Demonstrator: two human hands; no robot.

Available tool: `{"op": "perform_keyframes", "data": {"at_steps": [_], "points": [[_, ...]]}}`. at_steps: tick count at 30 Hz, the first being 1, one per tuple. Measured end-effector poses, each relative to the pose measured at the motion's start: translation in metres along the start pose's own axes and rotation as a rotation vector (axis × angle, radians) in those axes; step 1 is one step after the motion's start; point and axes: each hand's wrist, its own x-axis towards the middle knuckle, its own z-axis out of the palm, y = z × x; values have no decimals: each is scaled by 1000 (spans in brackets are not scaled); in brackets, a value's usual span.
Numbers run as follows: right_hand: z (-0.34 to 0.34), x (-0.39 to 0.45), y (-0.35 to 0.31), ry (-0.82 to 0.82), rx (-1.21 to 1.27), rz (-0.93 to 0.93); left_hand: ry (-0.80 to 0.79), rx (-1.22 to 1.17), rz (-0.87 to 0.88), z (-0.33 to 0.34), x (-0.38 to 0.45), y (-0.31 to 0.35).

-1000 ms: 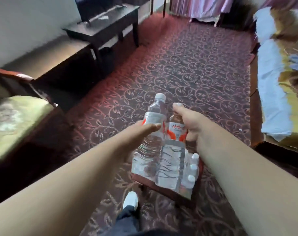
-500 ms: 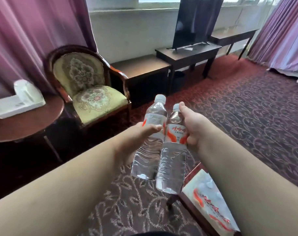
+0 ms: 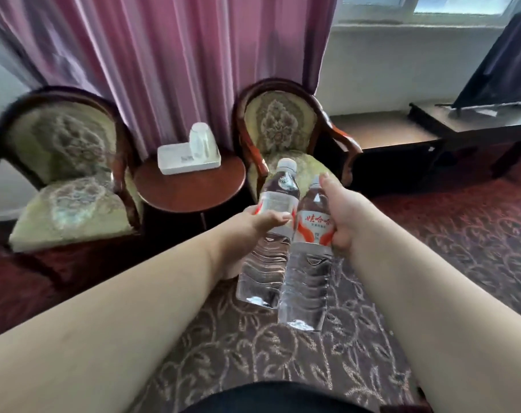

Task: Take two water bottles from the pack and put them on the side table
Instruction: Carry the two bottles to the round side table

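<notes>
the left hand (image 3: 247, 226) has its fingers wrapped tight around one water bottle (image 3: 271, 234), and the right hand (image 3: 344, 217) is wrapped tight around the other bottle (image 3: 311, 251). both bottles are up in the air, side by side and touching. the round side table (image 3: 190, 189) is farther away on the left, between two chairs, with a white tray (image 3: 185, 160) on it.

— What is the person wearing on the arms?
— Nothing: both forearms are bare to the bottom edge of the view, with no sleeve, watch or band on either wrist.
— And the hands?
— The left hand (image 3: 254, 223) and the right hand (image 3: 344, 217) are bare, with short, plain nails.
— Any clothing at all?
— Only a dark garment (image 3: 271, 397) low between the arms.
</notes>
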Motion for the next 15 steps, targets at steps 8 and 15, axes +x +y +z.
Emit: {"op": "perform_keyframes", "data": {"at_steps": [8,15], "points": [[121,91,-21,-164,-115,4,248,-62,-13,-108,35,35],[212,193,-82,-318,-222,-16,364,-52,-29,-187,116,88]]}}
